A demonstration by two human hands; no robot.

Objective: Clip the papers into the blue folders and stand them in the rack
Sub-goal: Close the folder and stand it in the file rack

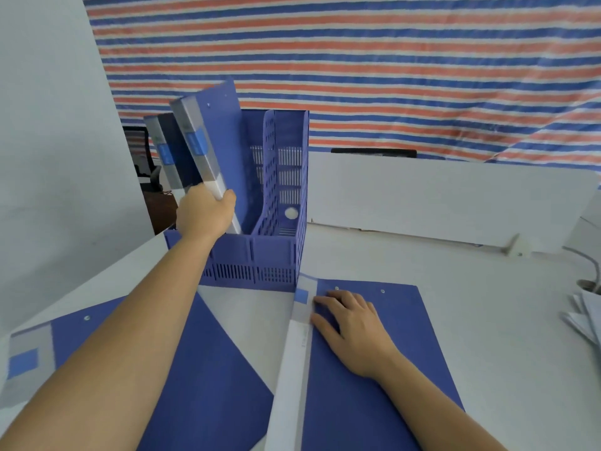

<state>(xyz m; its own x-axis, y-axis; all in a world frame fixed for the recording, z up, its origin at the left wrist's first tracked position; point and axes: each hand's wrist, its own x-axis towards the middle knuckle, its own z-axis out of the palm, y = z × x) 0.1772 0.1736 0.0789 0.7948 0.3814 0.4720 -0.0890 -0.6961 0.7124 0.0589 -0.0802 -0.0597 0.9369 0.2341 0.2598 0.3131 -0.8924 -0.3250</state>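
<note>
My left hand grips the spine of a blue folder, which leans to the left with its lower end inside the blue rack. Another blue folder stands in the rack's left slot behind it. My right hand lies flat, fingers apart, on a closed blue folder on the table, close to its grey spine. A third blue folder lies flat at the near left, partly under my left forearm.
Loose white papers lie at the table's right edge. A long white box stands behind the table to the right of the rack. A striped tarpaulin hangs at the back, and a dark chair shows behind the rack.
</note>
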